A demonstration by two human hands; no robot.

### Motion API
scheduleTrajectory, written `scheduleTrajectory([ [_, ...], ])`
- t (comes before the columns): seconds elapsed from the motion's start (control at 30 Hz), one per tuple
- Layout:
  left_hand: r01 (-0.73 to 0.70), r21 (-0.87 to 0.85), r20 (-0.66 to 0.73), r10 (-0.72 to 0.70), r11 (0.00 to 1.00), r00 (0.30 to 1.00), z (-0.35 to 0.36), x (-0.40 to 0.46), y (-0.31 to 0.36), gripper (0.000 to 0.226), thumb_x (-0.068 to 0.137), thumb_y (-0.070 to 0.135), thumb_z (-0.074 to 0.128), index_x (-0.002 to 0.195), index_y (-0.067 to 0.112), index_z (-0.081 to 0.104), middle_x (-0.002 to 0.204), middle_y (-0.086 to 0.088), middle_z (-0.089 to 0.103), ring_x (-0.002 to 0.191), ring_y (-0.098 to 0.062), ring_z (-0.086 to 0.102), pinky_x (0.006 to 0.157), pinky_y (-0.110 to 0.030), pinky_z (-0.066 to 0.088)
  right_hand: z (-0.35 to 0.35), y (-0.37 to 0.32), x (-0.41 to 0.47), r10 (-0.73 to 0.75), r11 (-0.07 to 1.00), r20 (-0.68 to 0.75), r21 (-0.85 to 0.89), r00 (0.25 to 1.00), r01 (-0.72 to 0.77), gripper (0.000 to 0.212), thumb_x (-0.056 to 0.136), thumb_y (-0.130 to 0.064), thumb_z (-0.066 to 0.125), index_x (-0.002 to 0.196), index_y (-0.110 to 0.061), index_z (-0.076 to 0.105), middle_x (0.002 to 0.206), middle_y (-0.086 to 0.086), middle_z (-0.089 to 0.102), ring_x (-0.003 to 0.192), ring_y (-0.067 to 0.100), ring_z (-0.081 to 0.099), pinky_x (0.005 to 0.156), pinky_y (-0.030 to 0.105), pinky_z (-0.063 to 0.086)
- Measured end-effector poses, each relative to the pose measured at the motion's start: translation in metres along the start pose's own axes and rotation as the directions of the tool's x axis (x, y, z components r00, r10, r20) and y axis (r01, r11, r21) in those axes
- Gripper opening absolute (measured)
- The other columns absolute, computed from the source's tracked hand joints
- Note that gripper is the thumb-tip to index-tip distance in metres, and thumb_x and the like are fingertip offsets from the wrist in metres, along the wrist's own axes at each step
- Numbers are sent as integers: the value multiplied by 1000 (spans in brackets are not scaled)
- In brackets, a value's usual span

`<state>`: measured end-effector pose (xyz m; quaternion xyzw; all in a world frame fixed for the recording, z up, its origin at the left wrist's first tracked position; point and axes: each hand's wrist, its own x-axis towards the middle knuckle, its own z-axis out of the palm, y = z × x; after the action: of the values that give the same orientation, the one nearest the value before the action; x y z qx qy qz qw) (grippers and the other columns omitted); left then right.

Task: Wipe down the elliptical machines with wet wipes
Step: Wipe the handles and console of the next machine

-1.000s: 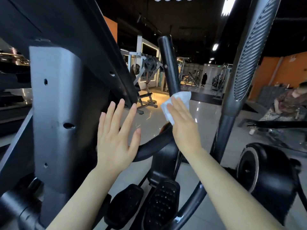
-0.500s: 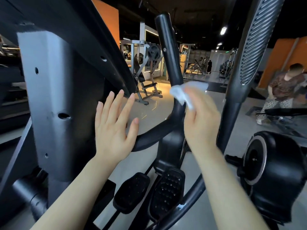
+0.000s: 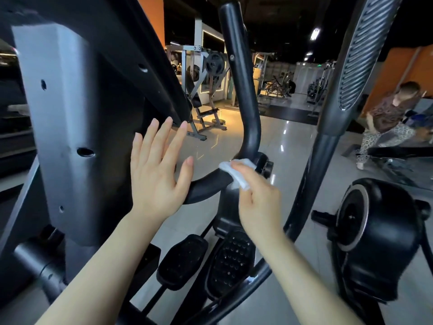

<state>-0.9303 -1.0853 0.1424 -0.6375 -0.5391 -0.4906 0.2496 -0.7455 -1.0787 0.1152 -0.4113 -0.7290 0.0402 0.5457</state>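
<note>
Nearest to us, 2 black studded foot pedals sit low between our forearms. Just above them our right hand pinches a white wet wipe between curled fingers and presses it onto the curved black handlebar, right where that bar meets the bend of the upright black arm at the pivot joint. Our left hand is spread flat, fingers straight and apart, raised in front of the grey metal column; we cannot tell whether the palm touches the column or the bar's end.

We judge the step in hand to be wiping the joint and lower handlebar of this elliptical, with much of the machine probably not yet done. The next move calls for sliding the wipe along the bar or around the pivot housing, keeping firm contact on the rounded surface.

To our right stand the ribbed moving handle and a black flywheel housing. Farther off, a seated person, weight benches and glossy floor.
</note>
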Motion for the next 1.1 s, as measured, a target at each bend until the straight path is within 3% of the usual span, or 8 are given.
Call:
scheduleTrajectory([
  [0.13, 0, 13, 18, 0, 1000, 1000, 0, -1, 0, 50, 98, 34, 36, 141, 15, 52, 151, -11, 44, 146, -30, 28, 120, -37, 3, 16, -43, -46, 135, 935, -7, 333, 991, -126, 61, 82, 15, 41, 124, -21, 66, 121, -18, 65, 114, -5, 57, 97, 13, 43],
  [0.23, -2, 28, 42, 1, 1000, 999, -1, -4, 1, 49, 100, 34, 32, 142, 16, 50, 151, -10, 43, 146, -30, 28, 120, -42, 5, 2, -35, -20, 347, 871, -202, 430, 916, -235, 63, 93, 10, 38, 119, -44, 54, 114, -44, 53, 116, -24, 44, 99, 1, 31],
  [0.4, 26, 15, 50, -26, 1000, 998, 0, -8, 2, 51, 102, 33, 27, 142, 14, 51, 150, -4, 46, 146, -25, 28, 120, -37, 3, 19, -4, 32, 497, 830, -289, 432, 818, -352, 57, 96, 9, 34, 138, -27, 50, 144, -7, 50, 136, 5, 40, 112, 12, 28],
  [0.5, 29, -65, 105, -22, 997, 994, -4, -18, 0, 51, 102, 33, 26, 145, 14, 46, 154, -3, 40, 149, -22, 22, 120, -29, -2, 55, -20, 1, 404, 870, -338, 428, 850, -244, 71, 90, 18, 33, 128, -41, 48, 149, -3, 44, 142, 10, 34, 109, 6, 26],
  [0.63, 31, -207, 127, -5, 978, 992, -25, -53, -5, 46, 102, 26, 37, 145, 11, 43, 155, -5, 36, 150, -20, 20, 123, -32, 3, 80, -40, -41, 352, 871, -404, 473, 844, -137, 71, 83, 18, 30, 128, -34, 51, 143, -8, 46, 141, 10, 37, 115, 29, 34],
  [0.77, -20, -35, -19, 20, 999, 1000, -57, -81, -16, 40, 98, 16, 42, 135, 6, 51, 147, -13, 44, 144, -29, 31, 122, -42, 11, 94, -55, -59, 212, 910, -396, 414, 893, -32, 65, 77, 25, 28, 126, -3, 61, 144, -3, 48, 142, 13, 36, 115, 36, 35],
  [0.9, -39, 150, -109, 56, 988, 992, -68, -83, -41, 40, 97, 14, 45, 136, 2, 50, 146, -26, 40, 141, -41, 29, 117, -55, 16, 90, -70, -63, -169, 939, -244, 255, 955, 231, 41, 87, 14, 39, 116, 4, 66, 128, 11, 63, 131, 24, 51, 113, 44, 37],
  [1.1, -29, 155, -80, 42, 988, 996, -47, -86, -74, 49, 99, 13, 46, 145, -1, 38, 153, -32, 23, 145, -46, 14, 122, -48, 10, 0, -16, 28, -185, 978, -157, -122, 970, 167, 40, 92, -5, 36, 116, -1, 67, 120, 12, 67, 118, 21, 54, 102, 20, 36],
])
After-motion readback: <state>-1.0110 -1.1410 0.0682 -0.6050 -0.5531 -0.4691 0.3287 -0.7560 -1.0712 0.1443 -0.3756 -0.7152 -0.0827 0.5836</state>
